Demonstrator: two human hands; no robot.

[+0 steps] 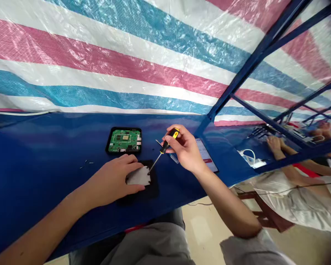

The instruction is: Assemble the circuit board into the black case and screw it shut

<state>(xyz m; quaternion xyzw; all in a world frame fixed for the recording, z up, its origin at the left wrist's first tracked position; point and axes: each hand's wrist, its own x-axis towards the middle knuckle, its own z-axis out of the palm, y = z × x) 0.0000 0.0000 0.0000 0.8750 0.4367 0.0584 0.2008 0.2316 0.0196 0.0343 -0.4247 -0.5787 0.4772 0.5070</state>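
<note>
A person bends a screwdriver (174, 134) to a silvery metal plate (138, 177) on a blue counter (44, 191). The right hand (186, 149) is closed around the black-and-yellow handle, the shaft slanting down to the plate's right edge, where small dark screws show. The left hand (114, 180) grips the plate between thumb and fingers, steady over a black panel (154, 188) that lies flat on the counter. Just beyond the left hand, a green circuit board (118, 142) sits inside an open black case (108, 148). Loose screws (85, 162) lie to the left of the case, and a phone (209, 156) with a lit screen rests beside the right wrist. A striped plastic sheet (121, 62) hangs behind the counter. At far right, beyond a blue metal frame (234, 82), a co-worker's hands (275, 143) are near a cluster of items too blurred to identify.
</note>
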